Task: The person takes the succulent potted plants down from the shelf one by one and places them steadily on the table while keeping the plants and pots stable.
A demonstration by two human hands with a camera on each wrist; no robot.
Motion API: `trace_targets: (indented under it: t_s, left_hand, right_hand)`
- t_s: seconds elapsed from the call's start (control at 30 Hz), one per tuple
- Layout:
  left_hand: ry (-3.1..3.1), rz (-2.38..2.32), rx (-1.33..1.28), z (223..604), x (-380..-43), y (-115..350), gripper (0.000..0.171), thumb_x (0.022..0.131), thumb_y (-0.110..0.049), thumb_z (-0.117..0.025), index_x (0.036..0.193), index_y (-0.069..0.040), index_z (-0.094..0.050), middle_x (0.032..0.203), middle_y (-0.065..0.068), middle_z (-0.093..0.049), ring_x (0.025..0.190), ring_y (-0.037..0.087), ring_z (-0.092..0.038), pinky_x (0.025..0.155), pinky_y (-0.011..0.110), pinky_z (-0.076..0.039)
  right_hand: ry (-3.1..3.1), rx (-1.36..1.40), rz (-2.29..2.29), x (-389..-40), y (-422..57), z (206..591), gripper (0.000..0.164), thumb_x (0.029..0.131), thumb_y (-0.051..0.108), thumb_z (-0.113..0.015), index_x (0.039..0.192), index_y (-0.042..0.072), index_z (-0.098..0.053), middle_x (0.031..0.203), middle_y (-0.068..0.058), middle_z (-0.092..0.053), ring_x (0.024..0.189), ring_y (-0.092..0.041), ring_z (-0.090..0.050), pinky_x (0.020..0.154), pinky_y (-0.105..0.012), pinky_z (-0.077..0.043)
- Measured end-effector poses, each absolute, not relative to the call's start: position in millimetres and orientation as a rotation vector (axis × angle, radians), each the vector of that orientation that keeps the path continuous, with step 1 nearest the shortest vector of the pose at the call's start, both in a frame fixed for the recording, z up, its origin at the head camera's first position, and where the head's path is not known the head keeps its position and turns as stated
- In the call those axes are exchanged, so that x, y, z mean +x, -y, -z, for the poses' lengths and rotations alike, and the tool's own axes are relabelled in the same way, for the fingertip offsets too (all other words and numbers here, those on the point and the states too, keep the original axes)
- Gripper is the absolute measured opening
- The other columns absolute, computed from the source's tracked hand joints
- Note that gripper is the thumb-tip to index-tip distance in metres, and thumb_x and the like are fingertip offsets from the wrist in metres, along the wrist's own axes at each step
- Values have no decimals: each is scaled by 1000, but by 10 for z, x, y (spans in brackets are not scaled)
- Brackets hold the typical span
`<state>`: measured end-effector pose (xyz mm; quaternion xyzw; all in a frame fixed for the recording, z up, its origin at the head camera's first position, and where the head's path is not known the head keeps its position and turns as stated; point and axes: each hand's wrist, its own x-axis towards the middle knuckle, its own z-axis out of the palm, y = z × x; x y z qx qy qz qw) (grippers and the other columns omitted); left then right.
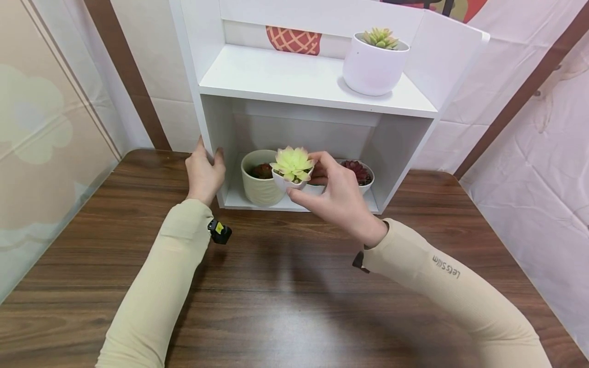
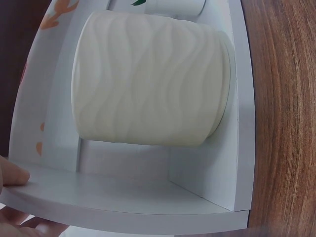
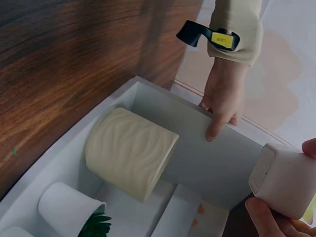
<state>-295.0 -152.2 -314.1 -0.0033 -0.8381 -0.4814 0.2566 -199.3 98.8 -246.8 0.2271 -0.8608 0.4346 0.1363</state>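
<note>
Pale-green succulent [image 1: 293,163] in a white pot [image 1: 286,183], mid-frame, looks light but fragile-leaved, best held by the stiff pot wall my right hand [image 1: 339,190] pinches, while my left hand [image 1: 204,175] grips the shelf [image 1: 220,125].

Upper shelf [image 1: 271,71]: open room left of white pot [image 1: 374,69]; right end blocked by it. Lower compartment [image 1: 303,133]: narrow gap between cream pot [image 1: 261,188] and left panel [image 1: 220,125], left grip [image 1: 204,174] astride panel's front edge. Obstacles: middle pot [image 3: 66,207]; red-plant pot [image 1: 367,187], right; small pot [image 1: 284,184] in right grip [image 1: 339,188], at opening. Passage: over desk [image 1: 285,306], between sleeves [image 1: 172,260].
</note>
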Motion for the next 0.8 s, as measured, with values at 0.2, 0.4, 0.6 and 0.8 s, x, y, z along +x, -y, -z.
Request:
trace_targets:
  t_s: [0.2,0.4,0.6,0.8]
  left_hand:
    - [2275,1308,-7,3139,-2949,1521,40,97,-12,-48,136,1,-46,131,27,-55,123,40,-52,99,55,-43]
    - [2271,1306,-6,3142,-2952,1522,40,97,-11,-48,135,1,-46,131,27,-55,123,40,-52,99,55,-44]
    - [2266,1312,-14,3153,-2956,1525,39,97,-11,-48,135,0,-47,131,26,-56,123,39,-52,98,56,-44]
    - [2268,1309,-14,3151,-2953,1526,40,97,-11,-48,135,0,-46,131,26,-55,123,40,-52,98,56,-44]
  right_hand:
    - [2507,673,-1252,-1980,-982,2540,47,74,17,-77,114,3,-56,102,-8,-69,87,-17,-71,81,-27,-56]
    - [2520,695,-1218,-1988,-968,2635,47,74,17,-77,114,2,-56,101,-10,-70,88,-18,-71,82,-27,-55]
    - [2511,715,-1227,-1992,-955,2731,49,73,15,-77,114,1,-55,102,-10,-68,91,-17,-69,83,-22,-54]
    - [2553,697,-1199,-1982,-948,2807,50,73,15,-77,116,3,-54,104,-9,-68,92,-17,-68,84,-24,-54]
